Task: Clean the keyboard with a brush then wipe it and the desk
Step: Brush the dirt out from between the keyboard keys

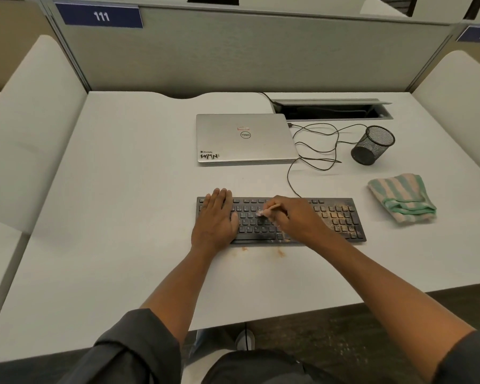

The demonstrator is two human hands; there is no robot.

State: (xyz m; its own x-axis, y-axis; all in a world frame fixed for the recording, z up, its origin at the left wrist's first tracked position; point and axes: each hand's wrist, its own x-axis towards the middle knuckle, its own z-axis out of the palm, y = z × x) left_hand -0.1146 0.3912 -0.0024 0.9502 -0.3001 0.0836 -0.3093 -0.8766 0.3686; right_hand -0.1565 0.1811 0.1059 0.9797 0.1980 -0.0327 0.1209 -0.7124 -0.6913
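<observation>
My left hand lies flat, fingers straight, pinning the keyboard at its left end; my right hand pinches the brush over the middle keys. Crumbs sit thick on the right keys, so a hard flick could scatter them toward the cloth or off the desk front edge. Open room left.

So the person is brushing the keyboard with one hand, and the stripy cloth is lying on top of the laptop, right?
Not quite. The right hand does brush the keyboard with the brush, but the head view shows the stripy cloth lying on the desk to the right of the keyboard, not on the closed laptop.
</observation>
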